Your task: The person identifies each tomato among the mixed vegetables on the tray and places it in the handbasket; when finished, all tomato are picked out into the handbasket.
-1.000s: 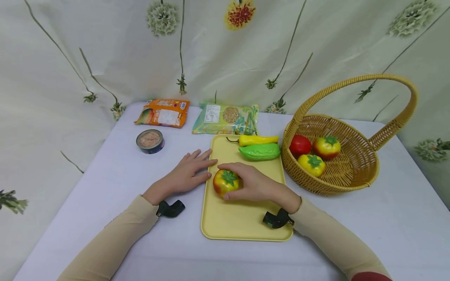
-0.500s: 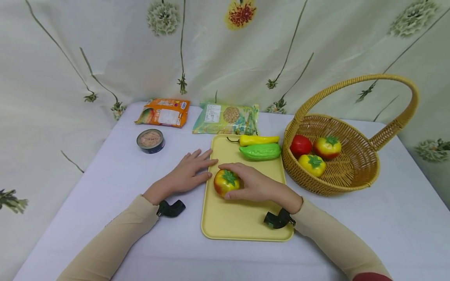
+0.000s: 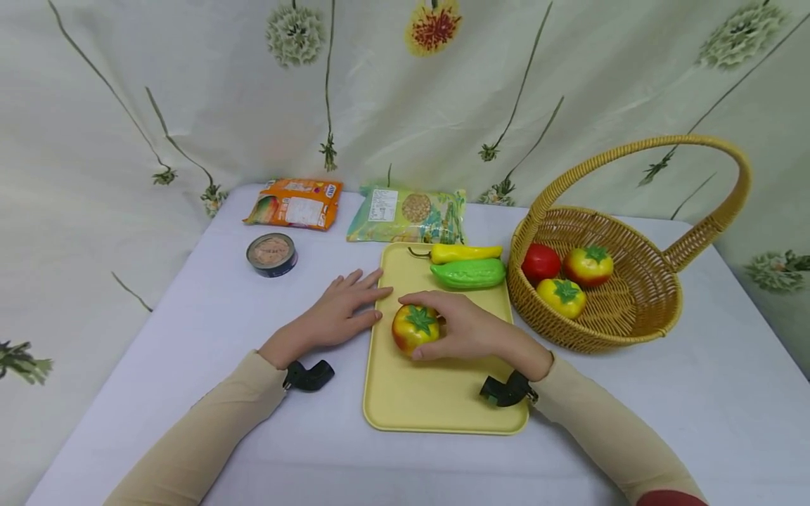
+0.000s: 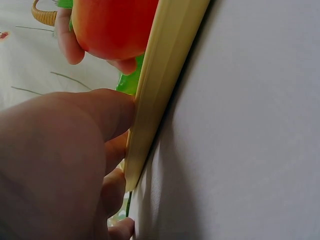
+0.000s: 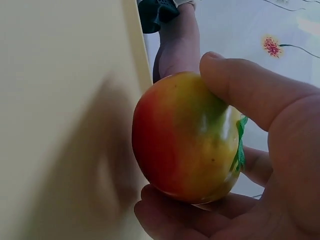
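Note:
In the head view, my right hand [image 3: 458,327] grips a yellow-and-red toy tomato [image 3: 408,327] with a green leaf cap, over the left half of a yellow tray [image 3: 436,407]. The right wrist view shows thumb on one side of the tomato [image 5: 185,140] and fingers on the other, with the tray surface [image 5: 60,100] beside it. My left hand [image 3: 338,313] lies with fingers spread, its fingertips at the tray's left edge; the left wrist view has them against the rim [image 4: 150,110]. A yellow pepper [image 3: 465,253] and a bumpy green vegetable [image 3: 468,274] lie at the tray's back.
A wicker basket [image 3: 633,344] with a tall handle stands right of the tray, holding a red fruit [image 3: 541,263] and two yellow-red tomatoes [image 3: 562,299]. An orange packet [image 3: 297,204], a green packet [image 3: 408,216] and a round can [image 3: 271,254] sit behind and left.
My right hand has shifted slightly right with the tomato in its grip, most of it in the last half second. The left hand stays at the tray's edge.

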Available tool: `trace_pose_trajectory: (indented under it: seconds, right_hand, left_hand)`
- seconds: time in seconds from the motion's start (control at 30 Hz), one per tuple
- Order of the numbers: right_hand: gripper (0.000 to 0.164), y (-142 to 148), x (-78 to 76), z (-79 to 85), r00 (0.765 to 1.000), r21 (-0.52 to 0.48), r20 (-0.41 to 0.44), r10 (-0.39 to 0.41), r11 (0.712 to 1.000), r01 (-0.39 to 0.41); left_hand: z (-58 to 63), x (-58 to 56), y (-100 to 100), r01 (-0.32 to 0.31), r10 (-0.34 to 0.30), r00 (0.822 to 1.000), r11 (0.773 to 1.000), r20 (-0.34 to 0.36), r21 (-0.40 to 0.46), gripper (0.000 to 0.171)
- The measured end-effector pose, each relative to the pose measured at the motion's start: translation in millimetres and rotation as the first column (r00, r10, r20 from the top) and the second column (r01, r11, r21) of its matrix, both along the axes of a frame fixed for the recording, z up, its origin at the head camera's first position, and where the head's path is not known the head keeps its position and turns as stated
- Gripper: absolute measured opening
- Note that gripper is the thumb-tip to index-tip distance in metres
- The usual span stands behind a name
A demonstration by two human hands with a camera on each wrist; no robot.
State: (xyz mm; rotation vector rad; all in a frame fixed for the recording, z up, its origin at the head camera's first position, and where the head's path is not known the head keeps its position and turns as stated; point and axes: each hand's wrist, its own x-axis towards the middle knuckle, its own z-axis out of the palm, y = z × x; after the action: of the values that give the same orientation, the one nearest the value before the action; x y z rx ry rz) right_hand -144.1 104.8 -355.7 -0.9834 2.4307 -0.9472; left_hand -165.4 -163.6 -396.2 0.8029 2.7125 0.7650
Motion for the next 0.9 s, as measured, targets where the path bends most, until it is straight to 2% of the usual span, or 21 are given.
trace_pose_trajectory:
  seconds: [0.43, 0.9]
  right_hand:
    - [0.075, 16.4, -4.7, 15.7, 0.995, -0.147, -0.022, -0.1, 0.985, 0.096]
    - [0.071, 36.6, -7.6, 35.1, 0.984, -0.185, -0.069, -0.163, 0.972, 0.148]
  left_hand:
    - [-1.0, 0.0, -0.2, 0.002, -0.002, 1.0, 1.0, 0.005, 0.007, 0.051]
    - [-0.5, -0.1, -1.0, 0.005, -0.005, 1.0, 1.0, 0.006, 0.022, 0.051]
